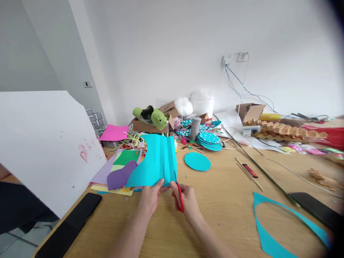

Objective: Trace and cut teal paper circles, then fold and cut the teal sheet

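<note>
A large blue sheet with fold lines and a curved cutout at its upper left stands raised over the table. My left hand pinches its lower edge. At the sheet's lower right corner, my right hand holds red-handled scissors, their blades pointing up along the right edge. To the right, a blue paper disc lies flat on the wooden table. A blue offcut with a curved inner edge rests at the lower right.
Coloured papers lie at left, near a black phone and a white board. Behind are a grey canister, dotted discs and a green roll. Sticks and egg trays are at right.
</note>
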`<move>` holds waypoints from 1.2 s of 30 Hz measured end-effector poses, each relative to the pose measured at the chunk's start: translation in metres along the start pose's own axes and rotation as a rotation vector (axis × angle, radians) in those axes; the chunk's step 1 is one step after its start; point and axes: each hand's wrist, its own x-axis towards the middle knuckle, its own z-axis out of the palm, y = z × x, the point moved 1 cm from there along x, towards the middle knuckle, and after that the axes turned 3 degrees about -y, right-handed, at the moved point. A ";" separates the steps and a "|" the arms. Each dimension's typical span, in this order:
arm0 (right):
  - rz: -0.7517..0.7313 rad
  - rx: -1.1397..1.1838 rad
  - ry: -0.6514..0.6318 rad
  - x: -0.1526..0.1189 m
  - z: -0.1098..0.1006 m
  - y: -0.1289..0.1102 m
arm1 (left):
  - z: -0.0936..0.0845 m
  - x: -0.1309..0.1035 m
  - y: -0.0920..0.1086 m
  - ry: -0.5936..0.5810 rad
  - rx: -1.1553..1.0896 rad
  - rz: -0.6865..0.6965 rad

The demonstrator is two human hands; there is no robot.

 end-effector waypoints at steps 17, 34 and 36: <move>-0.015 0.022 0.015 -0.002 -0.002 -0.004 | -0.003 0.000 -0.005 -0.015 0.023 -0.001; 0.068 -0.053 -0.165 -0.003 0.001 -0.005 | -0.014 0.006 -0.008 0.119 0.131 0.101; 0.070 -0.065 -0.183 -0.003 0.001 -0.004 | -0.018 0.008 -0.009 0.136 0.178 0.126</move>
